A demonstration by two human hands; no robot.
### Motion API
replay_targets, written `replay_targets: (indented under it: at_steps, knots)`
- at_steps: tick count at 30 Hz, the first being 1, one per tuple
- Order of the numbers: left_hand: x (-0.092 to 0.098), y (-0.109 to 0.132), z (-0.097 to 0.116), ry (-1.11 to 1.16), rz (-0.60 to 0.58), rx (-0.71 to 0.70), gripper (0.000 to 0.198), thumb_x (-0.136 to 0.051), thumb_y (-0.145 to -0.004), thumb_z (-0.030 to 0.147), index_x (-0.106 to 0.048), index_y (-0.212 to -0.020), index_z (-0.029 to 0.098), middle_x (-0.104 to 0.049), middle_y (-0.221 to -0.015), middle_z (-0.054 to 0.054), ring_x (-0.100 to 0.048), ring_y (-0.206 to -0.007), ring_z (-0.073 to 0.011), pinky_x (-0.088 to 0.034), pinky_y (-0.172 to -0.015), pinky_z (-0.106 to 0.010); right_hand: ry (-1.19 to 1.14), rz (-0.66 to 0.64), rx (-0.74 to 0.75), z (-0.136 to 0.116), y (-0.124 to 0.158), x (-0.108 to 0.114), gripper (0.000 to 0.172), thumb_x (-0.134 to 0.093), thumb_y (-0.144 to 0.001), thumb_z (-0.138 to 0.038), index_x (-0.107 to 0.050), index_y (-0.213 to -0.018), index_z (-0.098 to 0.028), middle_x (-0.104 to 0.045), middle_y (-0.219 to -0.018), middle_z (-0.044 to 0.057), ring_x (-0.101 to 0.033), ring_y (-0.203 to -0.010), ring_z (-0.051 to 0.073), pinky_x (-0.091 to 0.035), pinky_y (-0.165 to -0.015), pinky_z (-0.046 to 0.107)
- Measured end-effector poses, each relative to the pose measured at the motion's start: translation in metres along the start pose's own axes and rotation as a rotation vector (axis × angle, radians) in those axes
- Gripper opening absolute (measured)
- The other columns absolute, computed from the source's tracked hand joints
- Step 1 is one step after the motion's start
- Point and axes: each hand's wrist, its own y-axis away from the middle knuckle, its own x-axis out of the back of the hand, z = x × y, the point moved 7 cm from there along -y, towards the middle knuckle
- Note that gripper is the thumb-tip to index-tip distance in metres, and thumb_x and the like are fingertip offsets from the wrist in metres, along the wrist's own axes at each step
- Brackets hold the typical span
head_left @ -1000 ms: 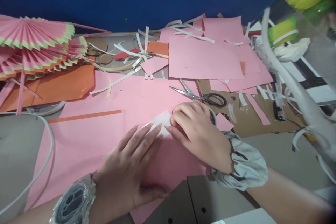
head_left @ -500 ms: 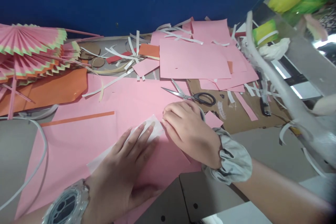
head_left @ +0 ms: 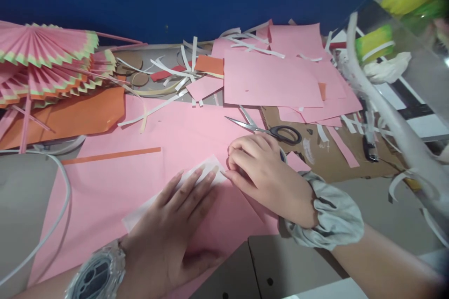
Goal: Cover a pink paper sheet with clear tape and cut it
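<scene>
My left hand lies flat with its fingers stretched over a white, paper-like strip on a pink paper sheet. At the strip's far end, my right hand is closed, thumb and fingertips pressed together beside the strip's corner. What those fingers pinch is hidden. Just beyond my right knuckles lie scissors with black handles and parted blades. Part of a round, dark-centred object shows behind my right hand. A narrow orange strip runs along the pink sheet to the left.
Pleated pink fans rest on orange paper at the left. Stacked pink sheets and white paper scraps lie at the back, before a blue wall. A box cutter lies on cardboard near a pale tube.
The whole scene sits slightly further right in the view. Both hands keep almost the same places on the paper.
</scene>
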Motion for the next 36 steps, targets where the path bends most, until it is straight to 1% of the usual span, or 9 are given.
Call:
replay_targets:
  at_steps: [4, 7, 10, 14, 18, 23, 29, 32, 36]
  knots:
    - [-0.001, -0.001, 0.000, -0.012, -0.001, 0.010, 0.080, -0.037, -0.082, 0.066, -0.032, -0.140, 0.011, -0.028, -0.148, -0.010, -0.017, -0.137, -0.0299, -0.009, -0.110, -0.042, 0.010, 0.021, 0.001, -0.002, 0.000, -0.001, 0.012, -0.044, -0.088, -0.024, -0.048, -0.077, -0.020, -0.056, -0.096, 0.005, -0.046, -0.093, 0.020, -0.027, -0.095, 0.041]
    - [0.000, 0.000, 0.000, -0.021, 0.020, 0.008, 0.080, -0.038, -0.081, 0.066, -0.033, -0.139, 0.010, -0.029, -0.148, -0.010, -0.018, -0.137, -0.0306, -0.010, -0.109, -0.043, 0.009, 0.023, 0.007, -0.002, 0.000, -0.001, 0.013, -0.044, -0.088, -0.024, -0.048, -0.077, -0.019, -0.056, -0.095, 0.004, -0.045, -0.092, 0.019, -0.029, -0.094, 0.040]
    - [-0.001, 0.000, 0.000, -0.014, 0.017, 0.010, 0.080, -0.039, -0.081, 0.066, -0.034, -0.138, 0.010, -0.031, -0.147, -0.010, -0.020, -0.136, -0.0307, -0.010, -0.109, -0.044, 0.002, 0.022, 0.008, -0.002, 0.000, -0.001, 0.013, -0.044, -0.088, -0.022, -0.047, -0.076, -0.019, -0.056, -0.094, 0.004, -0.045, -0.092, 0.019, -0.029, -0.094, 0.040]
    - [0.001, 0.000, 0.001, -0.015, 0.015, 0.019, 0.080, -0.042, -0.079, 0.066, -0.036, -0.138, 0.011, -0.031, -0.147, -0.010, -0.021, -0.136, -0.0303, -0.010, -0.109, -0.044, -0.009, 0.044, 0.009, -0.003, 0.000, -0.001, 0.011, -0.045, -0.087, -0.021, -0.047, -0.076, -0.019, -0.055, -0.092, 0.003, -0.044, -0.091, 0.019, -0.030, -0.094, 0.040]
    - [0.005, -0.001, 0.002, -0.018, 0.014, 0.030, 0.079, -0.041, -0.080, 0.066, -0.041, -0.134, 0.009, -0.033, -0.146, -0.011, -0.022, -0.135, -0.0307, -0.009, -0.109, -0.045, -0.003, 0.057, 0.020, -0.004, 0.001, -0.002, 0.011, -0.045, -0.087, -0.020, -0.048, -0.077, -0.019, -0.055, -0.091, 0.003, -0.044, -0.091, 0.018, -0.029, -0.095, 0.040]
    - [0.006, -0.003, 0.001, -0.011, -0.009, 0.060, 0.077, -0.040, -0.081, 0.064, -0.039, -0.135, 0.010, -0.033, -0.145, -0.011, -0.025, -0.134, -0.0305, -0.009, -0.109, -0.045, 0.020, 0.067, 0.025, -0.004, 0.002, -0.003, 0.011, -0.046, -0.088, -0.022, -0.049, -0.078, -0.019, -0.055, -0.091, 0.002, -0.044, -0.092, 0.018, -0.028, -0.095, 0.041]
    - [0.008, -0.003, 0.004, -0.013, -0.044, 0.069, 0.077, -0.037, -0.081, 0.066, -0.044, -0.132, 0.010, -0.039, -0.143, -0.011, -0.027, -0.134, -0.0296, -0.005, -0.110, -0.047, 0.044, 0.093, 0.039, -0.006, 0.001, -0.002, 0.011, -0.046, -0.088, -0.023, -0.052, -0.078, -0.019, -0.056, -0.090, 0.003, -0.045, -0.091, 0.019, -0.028, -0.095, 0.041]
    - [0.009, -0.003, 0.005, -0.029, -0.045, 0.079, 0.080, -0.038, -0.080, 0.067, -0.041, -0.133, 0.007, -0.034, -0.144, -0.013, -0.026, -0.134, -0.0300, -0.006, -0.110, -0.047, 0.057, 0.092, 0.042, -0.007, 0.001, -0.003, 0.012, -0.044, -0.088, -0.023, -0.053, -0.081, -0.019, -0.056, -0.092, 0.004, -0.044, -0.091, 0.019, -0.028, -0.094, 0.041]
    - [0.011, -0.001, 0.006, -0.062, -0.018, 0.077, 0.085, -0.038, -0.080, 0.067, -0.032, -0.138, 0.005, -0.024, -0.148, -0.015, -0.021, -0.136, -0.0308, -0.005, -0.110, -0.047, 0.064, 0.096, 0.039, -0.006, 0.002, -0.003, 0.013, -0.044, -0.088, -0.023, -0.054, -0.081, -0.019, -0.056, -0.093, 0.004, -0.044, -0.091, 0.019, -0.029, -0.094, 0.040]
